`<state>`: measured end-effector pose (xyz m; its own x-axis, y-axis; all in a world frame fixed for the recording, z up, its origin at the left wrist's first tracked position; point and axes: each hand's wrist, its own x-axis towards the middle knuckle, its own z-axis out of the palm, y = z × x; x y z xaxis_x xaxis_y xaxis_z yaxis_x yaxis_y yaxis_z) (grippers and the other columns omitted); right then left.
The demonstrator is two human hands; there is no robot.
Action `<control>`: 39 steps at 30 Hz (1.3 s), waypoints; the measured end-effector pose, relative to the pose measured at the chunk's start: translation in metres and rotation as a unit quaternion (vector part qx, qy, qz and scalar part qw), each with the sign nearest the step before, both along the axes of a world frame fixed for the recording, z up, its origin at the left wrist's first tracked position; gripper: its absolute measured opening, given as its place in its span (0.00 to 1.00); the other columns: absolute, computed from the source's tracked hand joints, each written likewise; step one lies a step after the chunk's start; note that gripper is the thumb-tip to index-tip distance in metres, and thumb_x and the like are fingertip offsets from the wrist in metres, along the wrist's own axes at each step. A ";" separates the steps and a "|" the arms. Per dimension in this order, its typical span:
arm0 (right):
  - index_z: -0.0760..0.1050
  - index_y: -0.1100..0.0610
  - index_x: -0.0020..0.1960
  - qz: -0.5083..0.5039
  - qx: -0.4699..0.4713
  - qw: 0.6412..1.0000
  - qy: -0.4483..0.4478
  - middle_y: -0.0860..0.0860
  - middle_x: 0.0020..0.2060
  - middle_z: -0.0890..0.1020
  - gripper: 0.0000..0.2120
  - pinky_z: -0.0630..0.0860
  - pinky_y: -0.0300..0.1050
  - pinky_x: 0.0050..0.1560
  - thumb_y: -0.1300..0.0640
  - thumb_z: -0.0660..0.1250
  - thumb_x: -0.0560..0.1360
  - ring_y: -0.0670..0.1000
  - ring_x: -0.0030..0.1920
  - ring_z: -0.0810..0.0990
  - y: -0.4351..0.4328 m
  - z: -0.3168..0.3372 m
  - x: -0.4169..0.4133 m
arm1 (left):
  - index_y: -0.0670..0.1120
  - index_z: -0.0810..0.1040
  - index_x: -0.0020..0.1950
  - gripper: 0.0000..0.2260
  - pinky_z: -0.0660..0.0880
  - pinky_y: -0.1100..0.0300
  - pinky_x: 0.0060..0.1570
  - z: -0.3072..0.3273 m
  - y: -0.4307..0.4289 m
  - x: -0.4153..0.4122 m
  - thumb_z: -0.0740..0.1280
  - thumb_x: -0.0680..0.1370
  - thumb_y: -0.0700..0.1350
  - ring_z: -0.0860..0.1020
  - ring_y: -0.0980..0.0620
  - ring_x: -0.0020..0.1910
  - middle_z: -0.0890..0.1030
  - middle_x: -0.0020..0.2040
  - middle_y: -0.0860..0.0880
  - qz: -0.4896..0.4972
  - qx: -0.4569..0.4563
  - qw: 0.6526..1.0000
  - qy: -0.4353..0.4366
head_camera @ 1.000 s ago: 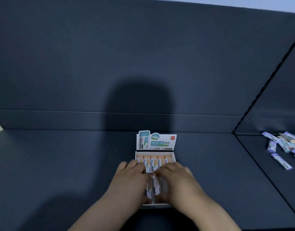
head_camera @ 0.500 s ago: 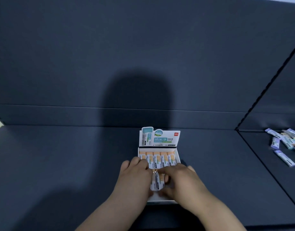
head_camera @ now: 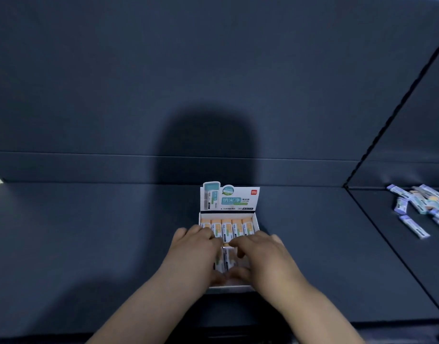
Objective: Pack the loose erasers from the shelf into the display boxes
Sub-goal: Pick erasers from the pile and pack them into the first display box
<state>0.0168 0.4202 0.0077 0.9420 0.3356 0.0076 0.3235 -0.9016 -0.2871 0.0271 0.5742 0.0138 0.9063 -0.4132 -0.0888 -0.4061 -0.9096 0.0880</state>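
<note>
— Where is the display box?

— Just below the centre of the frame, on the dark shelf. It is open, with its printed header card standing upright at the far side.

— And what is inside?

— The back-row erasers, five orange-and-white sleeves lying side by side against the far wall. Nearer the camera are the front-row erasers, mostly covered by the two hands.

— How are the hands placed?

— The left hand lies over the left part of that front row. Its fingers curl down onto the far ends, and its thumb is blurred at the near end. The right hand mirrors it: bent fingertips on the far ends, thumb tucked against the near ends, pinching the erasers lengthwise. The fingertips of both hands almost meet over the middle of the box.

— Any stock outside the box?

— The loose erasers, in purple and blue sleeves, lie heaped at the right edge of the frame, well apart from the box.
</note>
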 end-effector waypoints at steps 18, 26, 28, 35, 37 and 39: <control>0.74 0.49 0.61 -0.009 -0.009 0.996 -0.093 0.48 0.54 0.79 0.17 0.70 0.45 0.58 0.46 0.65 0.73 0.51 0.57 0.73 -0.158 0.016 -0.024 | 0.50 0.71 0.66 0.19 0.62 0.56 0.58 0.015 -0.148 -0.023 0.57 0.79 0.57 0.67 0.48 0.62 0.73 0.60 0.49 -0.023 -0.010 0.997 -0.069; 0.76 0.51 0.59 -0.033 -0.038 0.997 -0.059 0.49 0.52 0.80 0.18 0.72 0.47 0.55 0.46 0.68 0.72 0.53 0.56 0.75 -0.295 0.024 -0.044 | 0.50 0.59 0.74 0.23 0.60 0.57 0.63 0.016 -0.281 -0.041 0.56 0.80 0.55 0.65 0.48 0.66 0.70 0.67 0.49 -0.001 -0.028 0.997 -0.073; 0.76 0.50 0.59 -0.037 -0.045 0.997 -0.056 0.49 0.53 0.80 0.19 0.72 0.48 0.56 0.46 0.68 0.71 0.54 0.57 0.75 -0.325 0.023 -0.050 | 0.50 0.56 0.75 0.25 0.60 0.57 0.64 0.013 -0.312 -0.048 0.56 0.81 0.54 0.64 0.48 0.66 0.69 0.67 0.49 0.008 -0.038 0.996 -0.081; 0.69 0.47 0.66 -0.040 -0.059 0.997 -0.025 0.47 0.57 0.77 0.22 0.68 0.44 0.60 0.43 0.64 0.74 0.50 0.60 0.70 -0.384 0.021 -0.062 | 0.49 0.54 0.76 0.25 0.61 0.57 0.64 0.009 -0.377 -0.064 0.56 0.81 0.53 0.65 0.48 0.66 0.69 0.67 0.49 0.013 -0.042 0.996 -0.083; 0.69 0.48 0.66 -0.045 -0.055 0.997 -0.019 0.47 0.58 0.76 0.22 0.68 0.44 0.60 0.43 0.64 0.74 0.49 0.61 0.70 -0.390 0.021 -0.062 | 0.49 0.54 0.76 0.25 0.61 0.57 0.64 0.009 -0.383 -0.063 0.56 0.81 0.53 0.65 0.48 0.66 0.69 0.66 0.49 0.016 -0.033 0.996 -0.081; 0.69 0.48 0.67 -0.054 -0.051 0.997 -0.013 0.47 0.58 0.76 0.23 0.68 0.44 0.61 0.43 0.63 0.74 0.49 0.62 0.70 -0.395 0.020 -0.062 | 0.49 0.54 0.76 0.25 0.61 0.57 0.63 0.010 -0.387 -0.061 0.56 0.81 0.53 0.65 0.48 0.66 0.69 0.66 0.49 0.015 -0.026 0.997 -0.076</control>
